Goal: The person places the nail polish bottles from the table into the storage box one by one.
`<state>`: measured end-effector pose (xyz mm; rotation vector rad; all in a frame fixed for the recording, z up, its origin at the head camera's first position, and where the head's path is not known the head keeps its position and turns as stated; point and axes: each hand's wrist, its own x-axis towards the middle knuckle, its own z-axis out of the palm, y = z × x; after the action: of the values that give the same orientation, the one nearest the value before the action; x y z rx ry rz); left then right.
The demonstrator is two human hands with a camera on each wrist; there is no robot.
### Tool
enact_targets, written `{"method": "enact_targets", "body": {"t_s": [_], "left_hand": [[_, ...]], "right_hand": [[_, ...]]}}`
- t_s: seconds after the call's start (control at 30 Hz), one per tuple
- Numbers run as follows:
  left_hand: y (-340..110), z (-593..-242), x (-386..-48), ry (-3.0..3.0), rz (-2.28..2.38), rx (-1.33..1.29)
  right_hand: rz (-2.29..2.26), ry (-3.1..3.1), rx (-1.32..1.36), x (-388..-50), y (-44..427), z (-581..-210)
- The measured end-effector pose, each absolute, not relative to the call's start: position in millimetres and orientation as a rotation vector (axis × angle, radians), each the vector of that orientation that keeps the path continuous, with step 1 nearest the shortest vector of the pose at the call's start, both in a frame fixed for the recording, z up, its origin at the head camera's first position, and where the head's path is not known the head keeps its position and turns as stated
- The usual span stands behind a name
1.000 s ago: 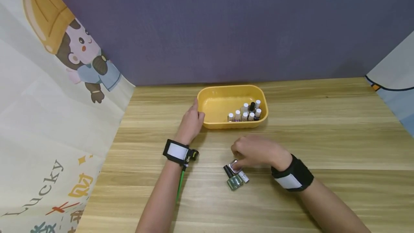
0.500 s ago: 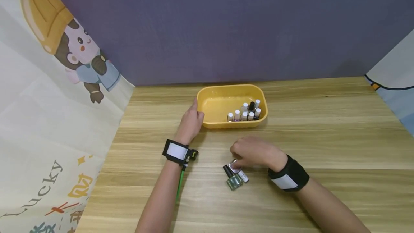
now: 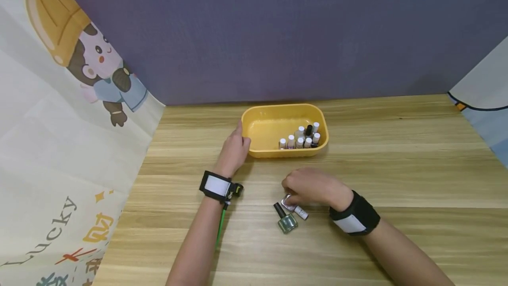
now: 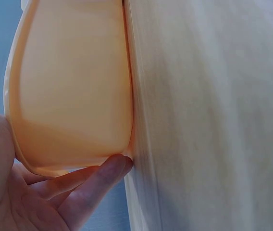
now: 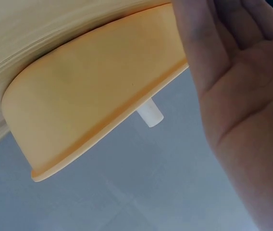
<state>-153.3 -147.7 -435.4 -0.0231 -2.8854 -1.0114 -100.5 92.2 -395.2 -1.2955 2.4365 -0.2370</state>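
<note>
My left hand [image 3: 233,150] holds the left end of a yellow plastic basket [image 3: 266,154]. In the left wrist view, its thumb lies by the rim and its fingers bend against the end wall of the basket [image 4: 74,82]. My right hand [image 3: 313,186] has its fingertips on a small nail polish bottle with a white cap [image 3: 301,212], which lies on the table; the hand partly covers it. Just beside it lies a green nail polish bottle [image 3: 287,223] with a black cap. The fingertips are out of frame in the right wrist view, where the palm [image 5: 252,96] shows.
Several nail polish bottles [image 3: 300,143] stand in the right part of the basket, mostly white-capped, one black-capped. The wooden table [image 3: 397,167] meets a dark blue backdrop [image 3: 278,34]. A printed cloth [image 3: 59,144] hangs along the left side.
The white-capped bottle has turned slightly, its cap shifting right, away from the green bottle. My right hand has moved a little left. The left hand and the basket keep their place.
</note>
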Motion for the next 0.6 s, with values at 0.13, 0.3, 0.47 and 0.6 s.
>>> {"method": "enact_targets", "body": {"t_s": [0.13, 0.3, 0.47, 0.6], "left_hand": [[-147, -435, -154, -2.883, -1.018, -0.030], [-148, -435, -154, -2.874, -1.011, -0.040], [-148, -437, -154, -2.869, -1.016, -0.040], [-148, -437, -154, -2.861, -1.023, -0.036]], "right_hand": [[-0.204, 2.450, -1.284, -100, 90, -397], [-0.181, 2.467, -1.254, -98, 85, -399], [-0.163, 2.501, -1.235, -94, 82, -402], [-0.152, 2.511, -1.220, -93, 80, -403]]}}
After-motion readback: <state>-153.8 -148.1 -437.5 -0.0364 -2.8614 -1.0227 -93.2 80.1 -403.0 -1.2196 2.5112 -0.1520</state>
